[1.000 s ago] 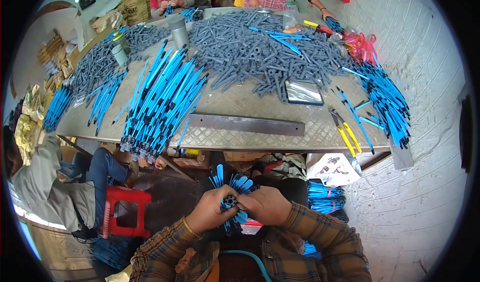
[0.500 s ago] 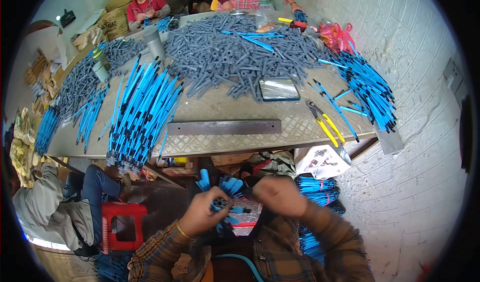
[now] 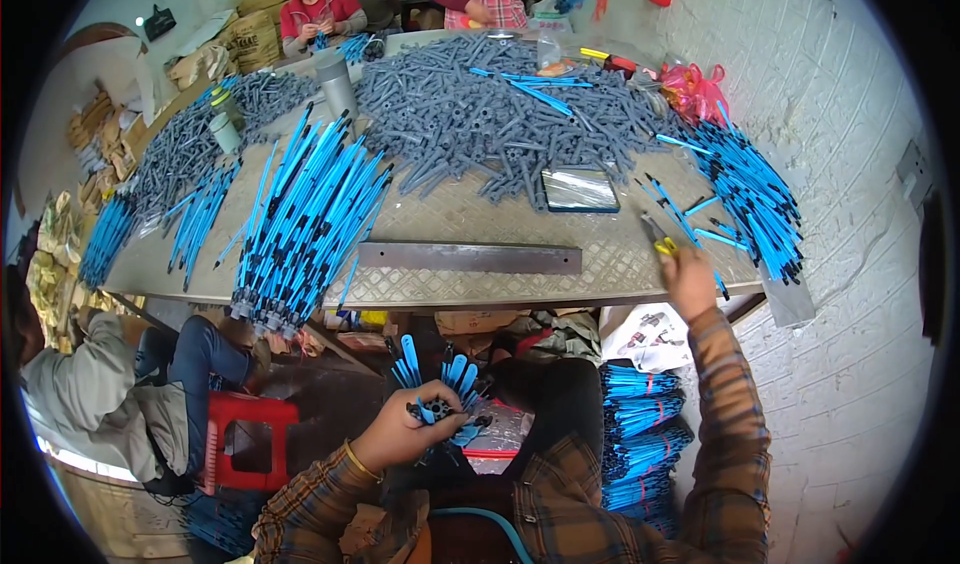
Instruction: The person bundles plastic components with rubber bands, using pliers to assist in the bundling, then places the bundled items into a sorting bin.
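My left hand (image 3: 405, 430) is closed around a bundle of thin blue sticks with black parts (image 3: 458, 376), held low over my lap. Their ends fan out above the fist, and grey tube ends show within its grip. My right hand (image 3: 692, 282) reaches to the right part of the table, its fingers closed over the yellow handles of a pair of pliers (image 3: 664, 245). The pliers' jaws point away from me, and the hand covers most of the handles. Just right of them lie a few loose blue sticks (image 3: 676, 214).
Grey plastic tubes (image 3: 480, 114) are heaped across the table (image 3: 440, 209). A metal bar (image 3: 470, 257) lies near the front edge, a phone (image 3: 580, 191) behind it. Blue stick piles (image 3: 310, 224) flank both sides. Co-workers sit or stand around; a red stool (image 3: 250, 439) is at left.
My right hand has left the bundle, moving forward and right onto the pliers. The left hand keeps hold of the sticks. Across the table, a person has lifted a blue-gloved or blue-filled hand.
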Demonstrator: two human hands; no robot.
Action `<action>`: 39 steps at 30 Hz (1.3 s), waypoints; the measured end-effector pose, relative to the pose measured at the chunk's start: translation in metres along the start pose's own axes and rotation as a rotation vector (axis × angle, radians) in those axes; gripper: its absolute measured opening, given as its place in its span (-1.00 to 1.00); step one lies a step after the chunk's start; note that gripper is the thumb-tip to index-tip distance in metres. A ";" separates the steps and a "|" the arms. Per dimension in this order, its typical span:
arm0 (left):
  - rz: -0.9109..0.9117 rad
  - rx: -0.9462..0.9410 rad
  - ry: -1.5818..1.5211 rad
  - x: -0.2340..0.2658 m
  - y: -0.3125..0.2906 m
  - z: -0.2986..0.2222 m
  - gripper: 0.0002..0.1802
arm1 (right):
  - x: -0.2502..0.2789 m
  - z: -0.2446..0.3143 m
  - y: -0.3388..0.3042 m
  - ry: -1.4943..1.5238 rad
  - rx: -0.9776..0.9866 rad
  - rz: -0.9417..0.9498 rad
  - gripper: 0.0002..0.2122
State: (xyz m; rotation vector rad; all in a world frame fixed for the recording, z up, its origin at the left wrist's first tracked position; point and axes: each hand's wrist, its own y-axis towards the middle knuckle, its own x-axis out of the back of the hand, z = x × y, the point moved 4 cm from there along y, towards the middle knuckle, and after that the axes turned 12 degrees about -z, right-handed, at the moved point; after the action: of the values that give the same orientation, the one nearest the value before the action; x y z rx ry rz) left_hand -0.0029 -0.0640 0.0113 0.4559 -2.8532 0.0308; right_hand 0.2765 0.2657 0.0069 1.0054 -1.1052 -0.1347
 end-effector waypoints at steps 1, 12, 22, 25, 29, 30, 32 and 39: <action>0.008 0.013 -0.026 0.001 0.002 0.001 -0.84 | -0.004 -0.003 -0.004 0.128 -0.061 -0.009 -0.80; 0.138 0.022 0.014 -0.003 0.008 0.001 -0.71 | 0.093 0.192 -0.058 0.757 0.473 0.540 -0.69; 0.135 -0.033 0.051 0.001 0.006 0.002 -0.55 | 0.088 0.206 -0.057 0.620 0.547 0.723 -0.52; 0.166 -0.068 0.141 -0.001 0.008 0.001 -0.50 | 0.089 0.206 -0.056 0.597 0.558 0.733 -0.52; 0.183 -0.073 0.131 -0.003 0.010 0.001 -0.49 | 0.089 0.208 -0.053 0.558 0.597 0.687 -0.54; 0.183 -0.073 0.130 -0.003 0.011 0.001 -0.49 | 0.089 0.208 -0.052 0.538 0.607 0.659 -0.55; 0.174 -0.057 0.096 -0.003 0.011 0.002 -0.52 | 0.087 0.208 -0.052 0.519 0.615 0.633 -0.57; 0.182 -0.083 0.115 -0.004 0.013 0.000 -0.50 | 0.084 0.205 -0.053 0.547 0.625 0.684 -0.61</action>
State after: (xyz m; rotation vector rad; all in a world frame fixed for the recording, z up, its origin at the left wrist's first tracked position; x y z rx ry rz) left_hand -0.0030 -0.0509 0.0109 0.1714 -2.7612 -0.0268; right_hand 0.1747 0.0643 0.0414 1.0533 -0.9288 1.0352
